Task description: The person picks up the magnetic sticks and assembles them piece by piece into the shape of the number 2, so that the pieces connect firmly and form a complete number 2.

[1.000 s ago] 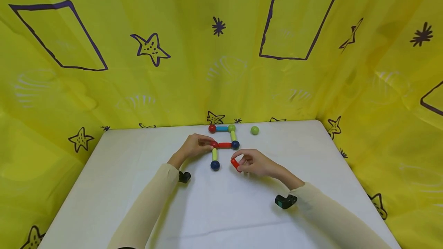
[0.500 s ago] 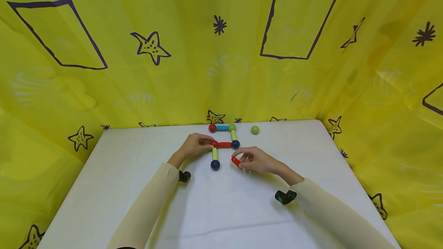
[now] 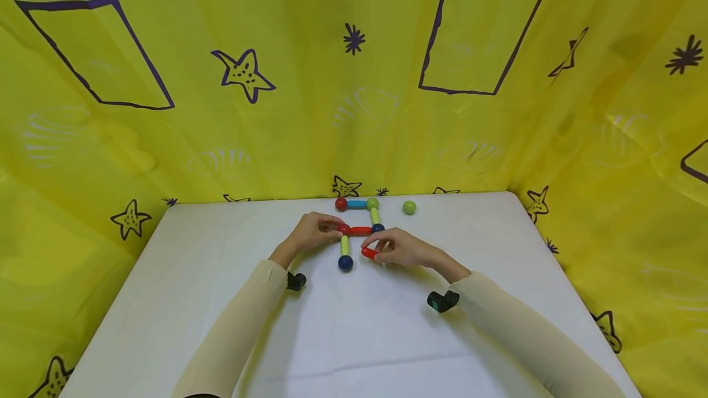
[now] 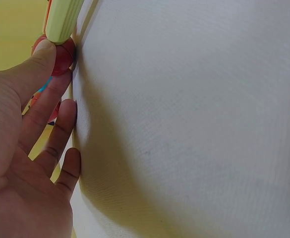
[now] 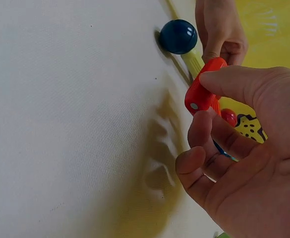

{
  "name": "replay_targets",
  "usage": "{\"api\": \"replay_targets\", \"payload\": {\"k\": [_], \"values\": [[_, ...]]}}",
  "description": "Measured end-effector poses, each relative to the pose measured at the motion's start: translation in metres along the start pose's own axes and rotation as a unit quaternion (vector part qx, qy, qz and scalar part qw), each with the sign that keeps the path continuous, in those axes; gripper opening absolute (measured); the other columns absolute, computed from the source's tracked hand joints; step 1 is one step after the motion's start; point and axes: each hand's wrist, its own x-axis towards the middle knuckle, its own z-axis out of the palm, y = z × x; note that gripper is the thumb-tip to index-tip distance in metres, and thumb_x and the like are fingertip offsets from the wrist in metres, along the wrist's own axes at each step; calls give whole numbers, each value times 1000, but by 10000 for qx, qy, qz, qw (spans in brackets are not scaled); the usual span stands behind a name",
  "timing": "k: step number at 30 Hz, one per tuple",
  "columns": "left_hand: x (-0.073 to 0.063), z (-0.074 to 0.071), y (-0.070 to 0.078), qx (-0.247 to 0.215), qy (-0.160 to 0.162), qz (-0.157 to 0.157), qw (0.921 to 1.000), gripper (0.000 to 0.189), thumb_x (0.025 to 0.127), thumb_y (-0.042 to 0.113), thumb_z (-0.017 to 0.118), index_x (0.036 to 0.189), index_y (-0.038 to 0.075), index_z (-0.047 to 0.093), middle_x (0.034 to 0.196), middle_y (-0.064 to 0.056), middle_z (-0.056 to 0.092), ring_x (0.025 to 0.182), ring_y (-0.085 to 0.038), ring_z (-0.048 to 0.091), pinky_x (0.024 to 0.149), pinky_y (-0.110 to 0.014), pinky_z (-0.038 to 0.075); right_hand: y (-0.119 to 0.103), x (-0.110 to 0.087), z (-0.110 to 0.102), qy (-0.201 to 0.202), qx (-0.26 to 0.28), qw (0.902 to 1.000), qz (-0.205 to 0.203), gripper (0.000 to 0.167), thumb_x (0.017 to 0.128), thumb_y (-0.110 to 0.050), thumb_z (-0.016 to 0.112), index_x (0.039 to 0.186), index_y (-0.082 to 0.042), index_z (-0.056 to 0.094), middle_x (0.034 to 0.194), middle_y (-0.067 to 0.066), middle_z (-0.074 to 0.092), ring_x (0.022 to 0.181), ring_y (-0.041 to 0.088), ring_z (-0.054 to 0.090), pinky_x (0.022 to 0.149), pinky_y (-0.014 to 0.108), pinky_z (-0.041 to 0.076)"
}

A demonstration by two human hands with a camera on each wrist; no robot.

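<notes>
My left hand [image 3: 312,232] pinches a red ball [image 4: 64,57] between thumb and forefinger. From that ball, a yellow-green stick [image 3: 345,245] leads to a dark blue ball [image 3: 345,263] nearer me, and a red stick [image 3: 361,231] runs right to another dark blue ball [image 3: 378,227], partly covered by my right hand. My right hand [image 3: 406,247] holds a loose short red stick [image 5: 199,94] between thumb and fingers, a pale round spot showing at one end. It hovers right of the yellow-green stick, apart from the joined pieces.
Farther back, the chain continues through a second yellow-green stick [image 3: 375,216], a green ball [image 3: 372,203], a blue stick [image 3: 356,204] and a red ball [image 3: 340,204]. A separate green ball [image 3: 409,207] lies to the right. Yellow patterned cloth [image 3: 298,140] borders the white table [image 3: 221,300].
My right hand has moved left and slightly away from me, bringing the loose red stick closer to the yellow-green stick and turning it more level. My left hand stays on the red ball.
</notes>
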Motion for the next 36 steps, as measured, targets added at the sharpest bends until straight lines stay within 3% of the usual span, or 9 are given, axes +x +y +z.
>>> {"api": "replay_targets", "payload": {"k": [13, 24, 30, 36], "values": [[0, 0, 2, -17, -14, -102, 9999, 33, 93, 24, 79, 123, 11, 76, 102, 1, 78, 92, -14, 67, 85, -32, 48, -3, 11, 6, -102, -540, 9984, 125, 25, 94, -7, 73, 117, -16, 75, 89, -2, 67, 79, 16, 58, 71, 28, 50], [-1, 0, 3, -140, -27, -171, 9998, 33, 93, 24, 79, 123, 11, 76, 104, 0, 79, 100, -18, 71, 97, -41, 51, -11, 17, 14, -212, -935, 9953, -117, 24, 94, -6, 73, 116, -13, 75, 93, -1, 70, 75, 14, 55, 68, 25, 48], [0, 1, 2, -142, -32, -199, 9997, 33, 93, 24, 78, 124, 12, 75, 105, 0, 78, 101, -18, 71, 98, -42, 50, -12, 16, 17, -82, -941, 9955, -100, 22, 93, -6, 73, 115, -12, 75, 92, -1, 69, 73, 13, 54, 67, 24, 47], [0, 1, 1, -36, 1, -118, 9999, 32, 93, 24, 78, 123, 12, 76, 103, 1, 78, 94, -15, 67, 90, -36, 50, -7, 14, 23, 186, -990, 9948, -127, 20, 93, -8, 75, 113, -11, 76, 88, -5, 66, 72, 12, 50, 65, 23, 42]]}}
